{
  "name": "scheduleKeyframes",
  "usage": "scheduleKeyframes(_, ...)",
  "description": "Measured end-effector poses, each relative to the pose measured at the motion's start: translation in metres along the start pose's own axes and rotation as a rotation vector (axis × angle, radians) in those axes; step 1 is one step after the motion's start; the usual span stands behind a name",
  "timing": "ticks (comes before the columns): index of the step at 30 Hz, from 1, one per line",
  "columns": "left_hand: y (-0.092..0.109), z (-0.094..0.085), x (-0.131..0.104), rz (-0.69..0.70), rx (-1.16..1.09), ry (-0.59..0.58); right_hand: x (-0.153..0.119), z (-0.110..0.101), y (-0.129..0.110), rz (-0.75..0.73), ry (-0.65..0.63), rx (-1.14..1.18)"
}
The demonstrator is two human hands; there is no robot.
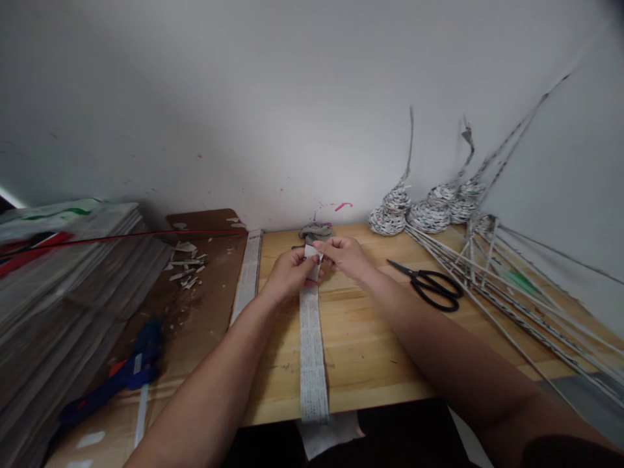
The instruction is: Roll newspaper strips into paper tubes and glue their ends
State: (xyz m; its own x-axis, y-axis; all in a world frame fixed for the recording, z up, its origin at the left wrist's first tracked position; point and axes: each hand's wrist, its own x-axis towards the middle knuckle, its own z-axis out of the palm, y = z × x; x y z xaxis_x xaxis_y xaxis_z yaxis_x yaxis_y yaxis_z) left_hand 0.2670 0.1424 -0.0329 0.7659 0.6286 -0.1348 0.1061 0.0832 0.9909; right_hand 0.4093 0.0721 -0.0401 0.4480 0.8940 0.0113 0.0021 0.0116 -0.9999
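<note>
Pinched in closed left hand (288,275) and right hand (350,257): paper piece (312,251), roughly in line with paper strip (312,354) running bodyward.

Looks like a craft workshop. Has woven paper pieces (431,216) and black scissors (415,274) on a wooden table (370,351). Includes a blue glue gun (139,372) on cardboard (207,286).

matt printed paper strip (312,351), smooth pale wood tabletop (361,351), rough woven paper shapes (387,220), blue plastic glue gun (134,372)
</note>
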Motion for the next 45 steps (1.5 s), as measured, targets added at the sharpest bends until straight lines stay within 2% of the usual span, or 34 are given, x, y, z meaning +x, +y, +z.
scheduleKeyframes(4,0.004,-0.002,-0.001,-0.029,-0.080,0.012,0.002,-0.012,-0.002,0.042,-0.198,0.133)
scheduleKeyframes(7,0.006,-0.004,-0.001,-0.045,-0.114,0.019,0.004,-0.019,0.000,0.047,-0.303,0.126)
scheduleKeyframes(15,0.005,-0.001,-0.002,-0.063,-0.085,0.021,0.007,-0.016,0.009,-0.011,-0.261,0.039)
scheduleKeyframes(24,-0.006,-0.003,0.004,0.078,0.082,0.051,0.006,-0.014,0.007,-0.021,-0.225,0.005)
scheduleKeyframes(28,-0.006,-0.002,0.003,0.084,0.128,0.062,0.006,-0.013,0.006,-0.011,-0.180,-0.039)
scheduleKeyframes(38,-0.019,-0.007,0.011,0.120,0.223,0.058,0.006,-0.014,0.005,0.023,-0.220,-0.057)
scheduleKeyframes(45,-0.017,-0.007,0.011,0.156,0.376,0.069,0.005,-0.008,0.004,0.067,-0.104,-0.060)
